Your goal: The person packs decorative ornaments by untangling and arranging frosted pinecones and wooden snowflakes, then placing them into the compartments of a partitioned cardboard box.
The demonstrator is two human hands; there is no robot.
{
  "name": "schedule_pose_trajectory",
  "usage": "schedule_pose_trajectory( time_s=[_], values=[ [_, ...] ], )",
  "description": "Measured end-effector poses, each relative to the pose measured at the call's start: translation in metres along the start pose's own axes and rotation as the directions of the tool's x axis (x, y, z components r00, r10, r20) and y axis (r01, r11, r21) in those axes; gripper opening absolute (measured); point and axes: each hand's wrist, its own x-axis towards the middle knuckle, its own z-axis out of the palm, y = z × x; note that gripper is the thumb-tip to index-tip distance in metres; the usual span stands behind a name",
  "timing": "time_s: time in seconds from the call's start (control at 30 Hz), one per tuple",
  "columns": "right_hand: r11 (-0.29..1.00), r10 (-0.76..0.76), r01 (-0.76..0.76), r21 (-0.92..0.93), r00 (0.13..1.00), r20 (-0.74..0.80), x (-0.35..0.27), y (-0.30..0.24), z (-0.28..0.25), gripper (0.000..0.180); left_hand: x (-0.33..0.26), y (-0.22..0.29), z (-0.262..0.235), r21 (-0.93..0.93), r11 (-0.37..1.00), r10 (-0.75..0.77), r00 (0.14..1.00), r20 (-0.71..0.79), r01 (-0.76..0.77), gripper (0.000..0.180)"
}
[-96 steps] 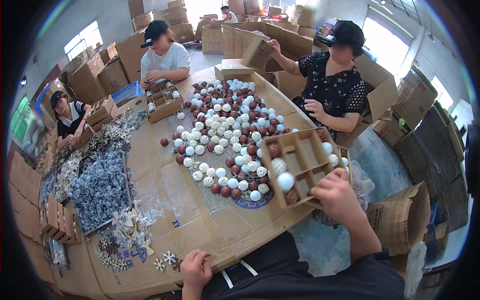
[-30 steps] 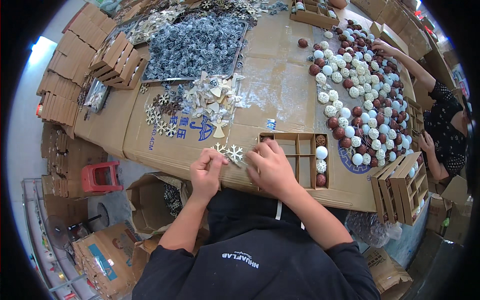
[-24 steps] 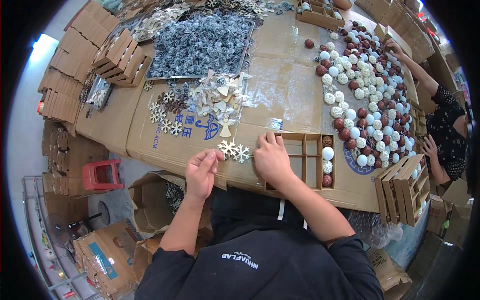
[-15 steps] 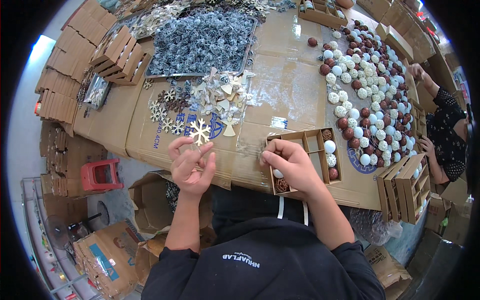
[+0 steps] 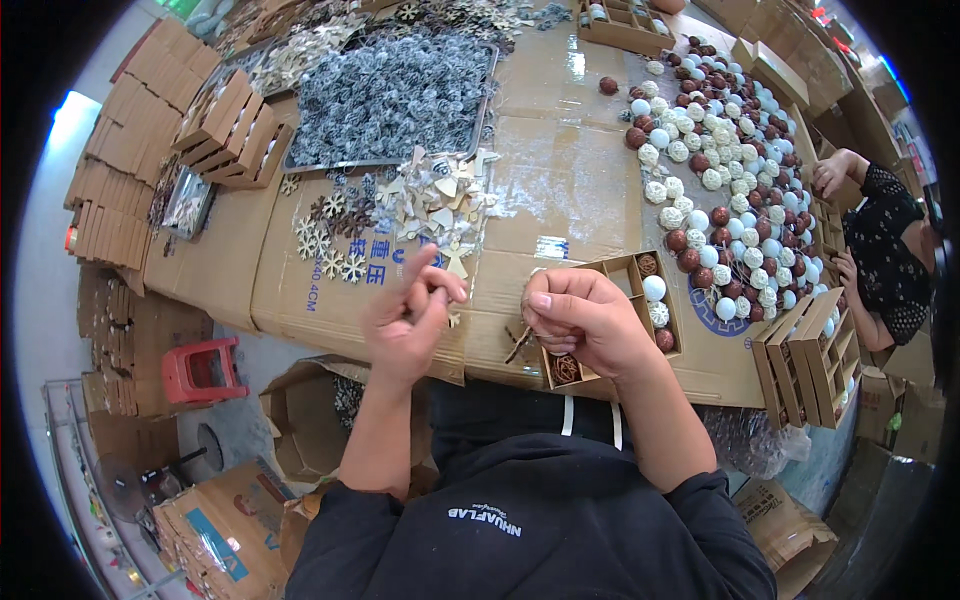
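My left hand (image 5: 408, 318) is raised over the table's near edge, index finger extended and the others curled toward the thumb. A small pale wooden piece (image 5: 455, 320) shows beside its thumb; whether the fingers hold it is hidden. My right hand (image 5: 588, 318) pinches at the left part of a divided cardboard box (image 5: 622, 268). From its fingertips hangs a thin dark brown ornament (image 5: 517, 345), too blurred to name. The box holds a brown wicker ball (image 5: 566, 370), a white ball (image 5: 654, 288) and a glittery brown ball (image 5: 665, 340). Beyond my left hand lie pale wooden snowflakes (image 5: 312, 238) and angel cutouts (image 5: 440, 195).
A tray of frosted pine cones (image 5: 385, 100) stands at the back left. Loose brown, white and wicker balls (image 5: 735, 180) cover the right side. More divided boxes (image 5: 815, 360) stand at the right edge. Another person's hand (image 5: 835, 172) is at the far right.
The pale snowflake that stood up from my left fingers no longer shows there. My left hand has moved slightly right, its index finger now raised. The brown ornament now hangs below my right fingers.
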Motion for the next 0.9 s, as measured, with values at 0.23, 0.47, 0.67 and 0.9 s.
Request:
schedule_pose_trajectory(
  time_s=[0.23,0.47,0.67,0.9],
  values=[
    [0.960,-0.130,0.060,0.273,0.961,0.243,-0.004,-0.019,-0.012,0.025,-0.010,-0.028,0.022,-0.116,0.856,-0.444,0.832,0.333,0.504,0.061],
    [0.936,-0.235,0.154,0.316,0.942,0.239,-0.012,-0.031,-0.021,0.024,-0.021,-0.023,0.058,-0.300,0.721,-0.470,0.760,0.449,0.624,0.128],
    [0.770,-0.447,0.362,0.525,0.893,0.040,-0.014,-0.026,-0.020,0.026,-0.018,-0.014,0.099,-0.185,0.876,-0.381,0.873,0.305,0.447,0.136],
    [0.663,-0.542,0.442,0.605,0.840,-0.020,-0.025,-0.026,-0.034,0.026,-0.009,-0.007,0.100,-0.196,0.891,-0.351,0.894,0.279,0.411,0.097]
  ],
)
